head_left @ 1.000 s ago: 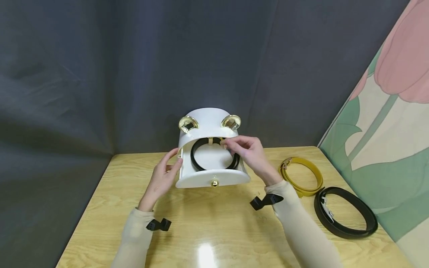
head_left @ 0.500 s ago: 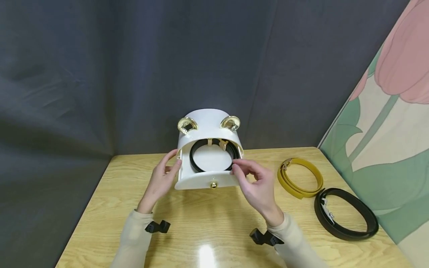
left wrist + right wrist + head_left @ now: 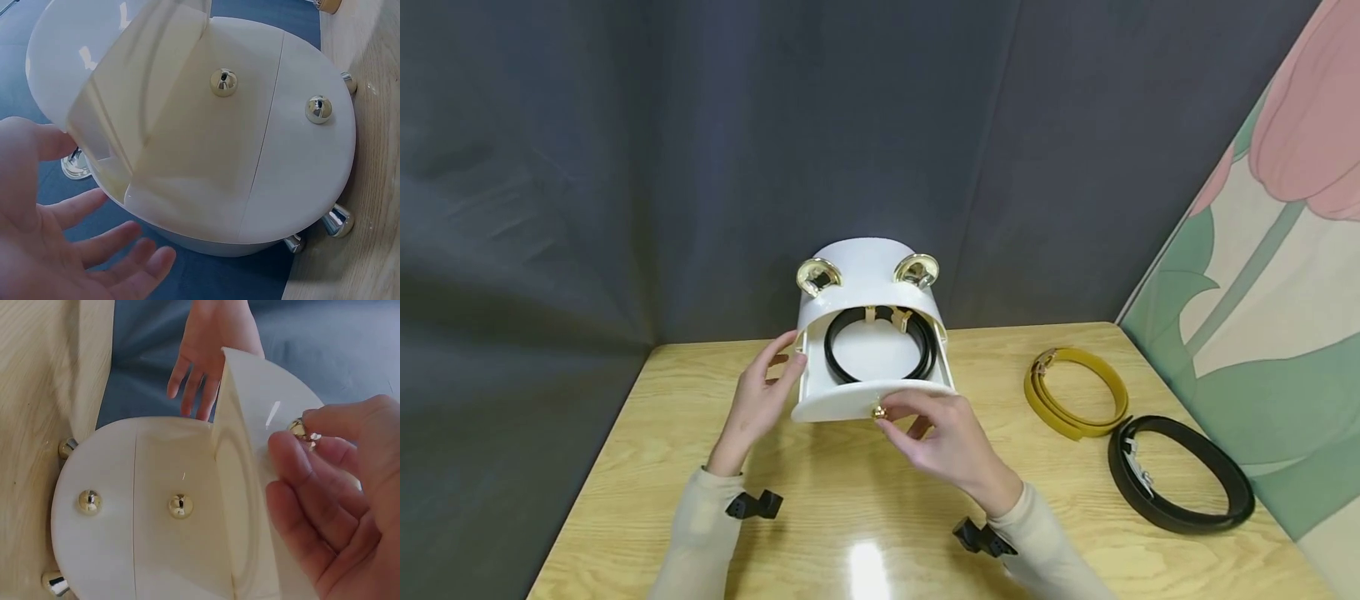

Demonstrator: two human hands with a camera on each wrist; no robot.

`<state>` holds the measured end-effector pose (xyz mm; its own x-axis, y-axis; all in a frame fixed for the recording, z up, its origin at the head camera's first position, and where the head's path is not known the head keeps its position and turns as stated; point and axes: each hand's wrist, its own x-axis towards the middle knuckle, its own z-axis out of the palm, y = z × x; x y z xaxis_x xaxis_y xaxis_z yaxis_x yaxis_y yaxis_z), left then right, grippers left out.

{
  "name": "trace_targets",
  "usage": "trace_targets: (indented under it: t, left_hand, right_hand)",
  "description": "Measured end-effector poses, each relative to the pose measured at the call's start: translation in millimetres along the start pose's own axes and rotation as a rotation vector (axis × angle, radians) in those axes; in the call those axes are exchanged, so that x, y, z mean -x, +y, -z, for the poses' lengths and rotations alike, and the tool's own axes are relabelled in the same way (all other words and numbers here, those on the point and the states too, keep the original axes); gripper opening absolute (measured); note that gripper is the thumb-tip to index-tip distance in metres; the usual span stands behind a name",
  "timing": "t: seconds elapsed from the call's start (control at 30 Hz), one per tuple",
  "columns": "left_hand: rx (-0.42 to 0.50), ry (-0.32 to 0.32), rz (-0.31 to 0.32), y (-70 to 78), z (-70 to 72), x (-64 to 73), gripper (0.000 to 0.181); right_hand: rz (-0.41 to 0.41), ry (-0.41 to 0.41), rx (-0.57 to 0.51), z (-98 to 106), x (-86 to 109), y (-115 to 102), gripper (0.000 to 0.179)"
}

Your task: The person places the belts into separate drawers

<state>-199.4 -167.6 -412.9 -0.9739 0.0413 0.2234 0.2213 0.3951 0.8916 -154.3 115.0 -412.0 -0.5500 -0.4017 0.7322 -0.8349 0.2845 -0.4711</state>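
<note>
Head view: pinched the knob of the pulled-out drawer with the right hand; rested the left hand beside the white box; had one black belt coiled inside the drawer, a yellow belt and a dark belt on the table.

Left wrist view: held left fingers wide, thumb at the drawer's edge.

Right wrist view: gripped the knob between thumb and forefinger.

The head view looks down from six o'clock toward twelve over desk and box, whose front both wrist views share close-up from seven and five.
</note>
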Motion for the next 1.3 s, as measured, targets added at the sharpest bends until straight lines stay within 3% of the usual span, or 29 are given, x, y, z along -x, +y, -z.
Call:
trace_targets:
  t: [0.23, 0.83, 1.3]
  left_hand:
    - [0.038, -0.028, -0.016, -0.5, -1.8, 2.7, 0.055]
    - [0.011, -0.038, -0.026, -1.5, -0.6, 2.5, 0.053]
    - [0.023, -0.041, -0.016, -0.3, 0.1, 1.9, 0.051]
  right_hand:
    - [0.018, 0.007, -0.006, -0.4, 1.4, 3.1, 0.024]
    - [0.008, 0.060, -0.012, -3.0, -9.9, 7.5, 0.024]
    - [-0.059, 0.079, -0.012, -7.1, -17.9, 16.9, 0.017]
